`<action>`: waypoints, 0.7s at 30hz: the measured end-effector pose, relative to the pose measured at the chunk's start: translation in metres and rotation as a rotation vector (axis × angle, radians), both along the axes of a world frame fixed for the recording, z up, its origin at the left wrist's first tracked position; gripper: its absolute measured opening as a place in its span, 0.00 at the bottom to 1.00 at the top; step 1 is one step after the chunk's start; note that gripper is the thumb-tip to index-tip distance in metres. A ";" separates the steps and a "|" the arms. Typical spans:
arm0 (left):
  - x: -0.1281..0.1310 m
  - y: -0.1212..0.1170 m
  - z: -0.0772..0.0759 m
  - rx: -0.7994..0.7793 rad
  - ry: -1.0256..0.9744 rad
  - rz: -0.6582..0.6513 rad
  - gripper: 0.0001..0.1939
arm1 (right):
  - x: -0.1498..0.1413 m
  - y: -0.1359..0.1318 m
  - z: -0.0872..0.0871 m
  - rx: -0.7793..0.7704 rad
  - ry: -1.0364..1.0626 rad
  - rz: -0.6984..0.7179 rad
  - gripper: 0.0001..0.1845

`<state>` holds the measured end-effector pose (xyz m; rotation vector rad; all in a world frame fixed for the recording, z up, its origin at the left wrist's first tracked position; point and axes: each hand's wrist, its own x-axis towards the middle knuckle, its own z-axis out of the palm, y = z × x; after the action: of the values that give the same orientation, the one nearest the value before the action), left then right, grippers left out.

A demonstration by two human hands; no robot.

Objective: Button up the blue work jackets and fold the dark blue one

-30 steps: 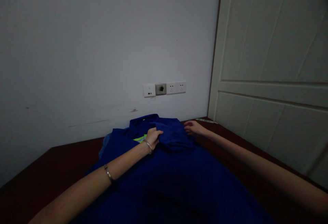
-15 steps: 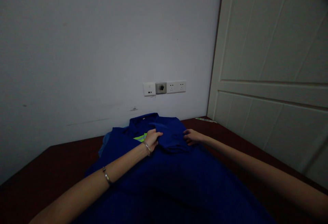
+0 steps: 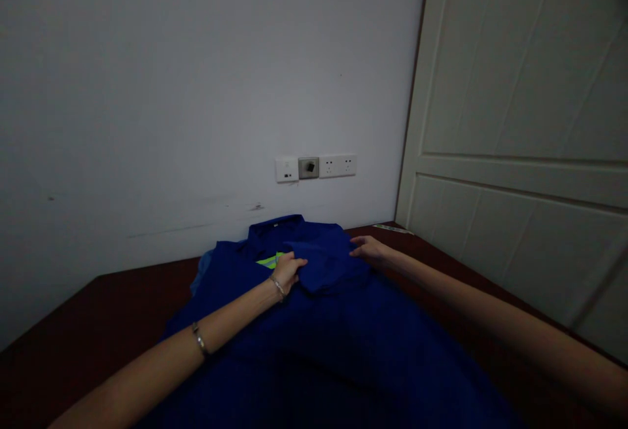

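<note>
The blue garment (image 3: 333,331) lies spread on the dark red surface (image 3: 122,305), its collar (image 3: 289,219) close to the wall (image 3: 147,121) and its lower part coming towards us. We judge that it is light for its size, soft and thin, so it bends easily and takes wrinkles, but it is not fragile. It is probably not very slippery, yet loose layers can slide one over another.

Our left hand (image 3: 287,269) is at the folded part (image 3: 321,272) of the cloth, with thumb and fingers clamped on its edge, just beside the yellow-green strip (image 3: 267,262). Our right hand (image 3: 373,250) is at the other side of this fold, the fingers a little apart; whether the fingertips touch the cloth, we cannot tell.

For a good hold, we think it is better to pinch all layers at the fold's edge, one hand at each end, because one single point lets the rest hang down. The collar seems firmer and also gives a sure grip.

Beyond the left edge, a lighter blue cloth (image 3: 201,269) shows. The sockets (image 3: 337,165) are on the wall.
</note>
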<state>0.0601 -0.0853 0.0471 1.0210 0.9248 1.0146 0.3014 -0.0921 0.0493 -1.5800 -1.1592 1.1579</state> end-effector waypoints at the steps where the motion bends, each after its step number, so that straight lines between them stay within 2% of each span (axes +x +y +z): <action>1: -0.004 -0.003 -0.003 -0.016 0.006 -0.004 0.07 | 0.000 0.001 0.008 0.037 -0.048 -0.006 0.31; 4: -0.023 -0.013 -0.011 -0.095 0.026 -0.039 0.06 | -0.004 0.004 0.037 0.143 -0.249 0.005 0.29; 7: -0.053 -0.025 -0.011 -0.158 0.079 -0.066 0.02 | -0.014 0.009 0.074 0.301 -0.425 0.039 0.29; 10: -0.087 -0.032 -0.001 -0.139 0.133 -0.018 0.04 | -0.035 0.008 0.112 0.527 -0.624 0.092 0.27; 14: -0.136 -0.034 0.024 -0.079 0.149 0.070 0.07 | -0.076 -0.001 0.151 0.800 -0.910 0.149 0.24; 17: -0.168 -0.037 0.044 -0.067 0.155 0.109 0.09 | -0.116 -0.013 0.163 0.979 -1.058 0.204 0.24; 19: -0.185 -0.043 0.054 -0.087 0.133 0.097 0.12 | -0.147 -0.025 0.161 1.073 -1.129 0.263 0.24; 21: -0.198 -0.052 0.059 -0.120 0.099 0.073 0.17 | -0.179 -0.042 0.152 1.126 -1.203 0.345 0.23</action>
<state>-0.1382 -0.1374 0.1059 0.9487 1.0982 0.9635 0.1224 -0.1344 0.2018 -1.0371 -2.3049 -0.5236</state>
